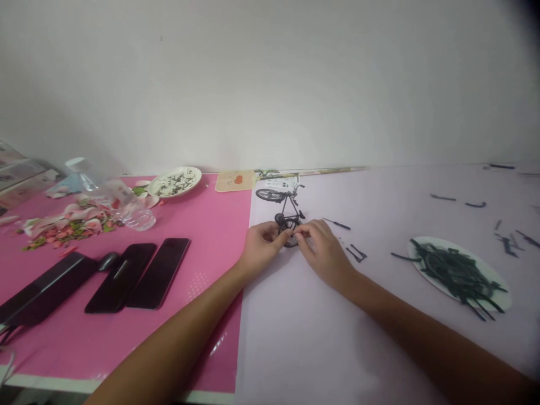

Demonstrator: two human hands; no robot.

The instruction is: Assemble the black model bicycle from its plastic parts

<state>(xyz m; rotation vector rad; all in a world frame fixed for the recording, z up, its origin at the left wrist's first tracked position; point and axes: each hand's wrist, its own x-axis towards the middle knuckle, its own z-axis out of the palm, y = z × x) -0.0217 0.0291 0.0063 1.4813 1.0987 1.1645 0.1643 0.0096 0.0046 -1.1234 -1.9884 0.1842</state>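
A small black model bicycle (291, 207) lies on the pale sheet in front of me, its handlebar end pointing away. My left hand (262, 244) is closed on the near wheel, thumb and fingers pinching its left side. From the right, my right hand (323, 244) pinches at the hub of that same wheel; whatever sits between its fingertips is too small to make out. A thin screwdriver (336, 224) rests just beyond my right hand. Beside that hand lies a small black forked part (356, 253).
A white plate (504, 301) heaped with black parts stands at right, with loose pieces around it. On the pink left side are two phones (158, 274), a black box-shaped device (46, 287), a plastic bottle (122, 202), petals and a plate (198, 177).
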